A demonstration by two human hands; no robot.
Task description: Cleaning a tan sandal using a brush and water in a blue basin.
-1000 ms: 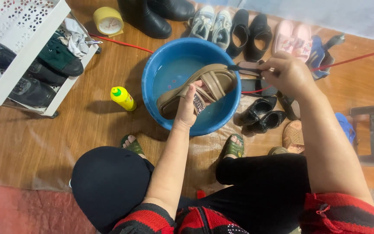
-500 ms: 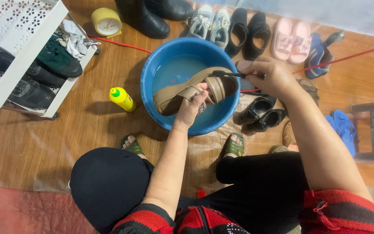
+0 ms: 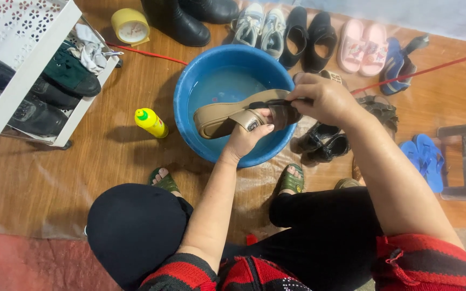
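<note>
Over the blue basin [image 3: 190,91] at the centre of the frame, the person holds a tan sandal [image 3: 227,114] on its side above the water. Their left hand [image 3: 246,137] comes up from below and grips the sandal's strap area, thumb and fingers closed around it. Their right hand [image 3: 322,99] reaches in from the right, fingers pinched on a dark brush [image 3: 271,104] whose end lies against the sandal's upper edge. Just left of the basin, a yellow bottle with a green cap [image 3: 151,122] lies on the wooden floor. At the upper left stands a white shoe rack [image 3: 25,70] with dark shoes. Along the top edge, pairs of shoes are lined up, among them pink slippers [image 3: 363,48]; blue flip-flops [image 3: 424,159] lie at the right.
</note>
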